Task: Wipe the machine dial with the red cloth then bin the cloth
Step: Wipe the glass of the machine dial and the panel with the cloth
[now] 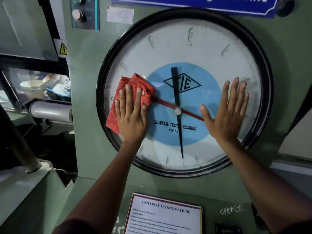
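- Two hands are lying flat on the dial glass: left hand is pressing the red cloth against the dial's left side, fingers spread over it; right hand is resting spread and empty on the right side.
- Cloth is looking soft, light and bunched; likely easy to gather by its loose top fold.
- Glass is probably smooth and breakable, so moderate pressure seems wise.
- Black rim is bounding the strokes; upper dial is lying open.
- No bin is showing.
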